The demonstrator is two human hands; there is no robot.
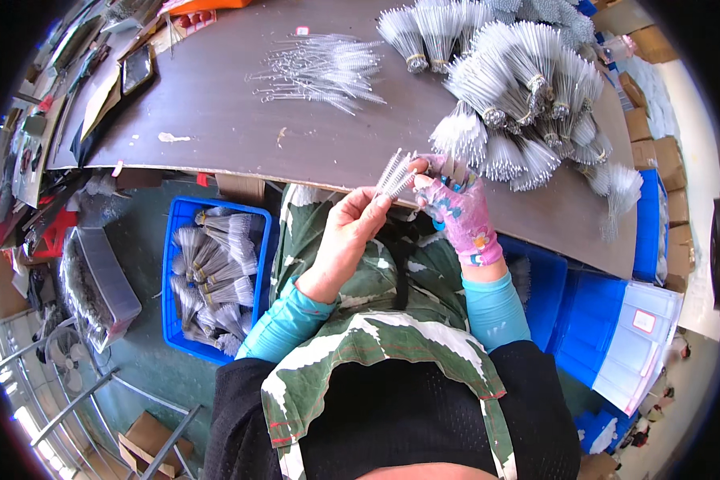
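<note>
- The brushes (394, 178), a small bunch of thin wire ones, are held up at the table's front edge, between both hands.
- The left hand (350, 230), bare, pinches them between thumb and fingers.
- The right hand (458, 210) (in a pink flowered glove, some fingertips showing) has its fingers bent at their right side; whether it grips them too, I cannot tell.
- Just beyond the right hand, bundles (504, 92) crowd the table's right part; the nearest lie close to the glove, leaving little room that way, and one sits near the right edge.
- Ahead of the hands, a loose pile (320, 72) of brushes lies spread out, apart from the bundles with a narrow gap between.
- Left of the pile, the table (208, 108) is mostly open, a broad brown stretch running to the front edge, with a phone (138, 70) near the far left.
- Below the front edge, a blue bin (169, 280) of more bundles stands left of the knees; floor (148, 240) shows between it and a clear tub (120, 292).
</note>
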